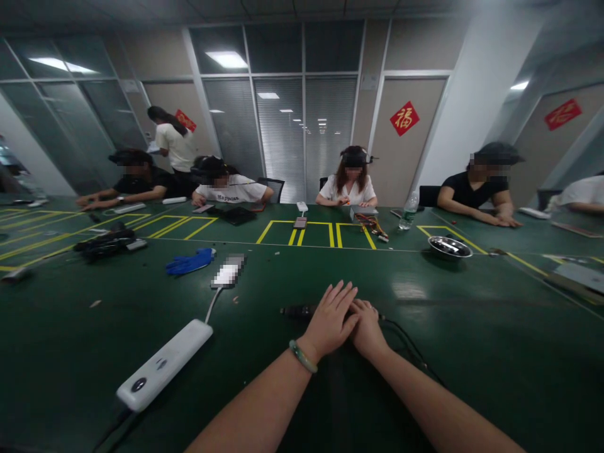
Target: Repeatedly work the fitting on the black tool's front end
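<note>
A black corded electric screwdriver (pixel 301 311) lies on the green table, its tip to the left and its middle hidden under my hands. My left hand (pixel 333 318) rests over it, fingers stretched out and slightly spread, a green bangle at the wrist. Against it lies my right hand (pixel 367 328), its fingers loosely extended and partly covered by the left. Neither hand is wrapped round the screwdriver. From beside my right hand a black cable (pixel 408 340) runs toward the lower right.
A white power strip (pixel 165 365) lies to the left, with a bright blurred device (pixel 228 272) at its cord. Farther off are a blue glove (pixel 190 262), a metal bowl (pixel 450 247), a water bottle (pixel 408 211) and a grey box with wires (pixel 364 215). Several people sit opposite.
</note>
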`<action>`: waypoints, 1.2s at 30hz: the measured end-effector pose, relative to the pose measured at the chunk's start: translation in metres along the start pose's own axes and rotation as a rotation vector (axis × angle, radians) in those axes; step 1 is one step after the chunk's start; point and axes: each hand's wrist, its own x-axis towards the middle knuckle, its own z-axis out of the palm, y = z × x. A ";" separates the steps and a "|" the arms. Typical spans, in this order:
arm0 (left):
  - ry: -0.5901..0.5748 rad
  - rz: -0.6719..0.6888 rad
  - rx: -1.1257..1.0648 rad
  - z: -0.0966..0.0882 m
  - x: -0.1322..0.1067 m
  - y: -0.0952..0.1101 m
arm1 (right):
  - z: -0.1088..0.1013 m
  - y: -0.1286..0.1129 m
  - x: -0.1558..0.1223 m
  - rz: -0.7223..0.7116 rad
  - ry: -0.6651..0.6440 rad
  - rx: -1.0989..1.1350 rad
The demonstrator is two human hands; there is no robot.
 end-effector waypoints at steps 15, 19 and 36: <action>-0.141 0.065 0.035 0.020 0.005 0.012 | -0.100 0.076 -0.028 0.207 -0.490 -0.169; -0.142 0.001 0.066 0.032 0.011 0.023 | -0.098 0.070 -0.033 0.289 -0.576 -0.209; -0.274 -0.023 0.035 0.000 0.007 0.001 | -0.059 0.054 -0.024 0.224 -0.088 0.250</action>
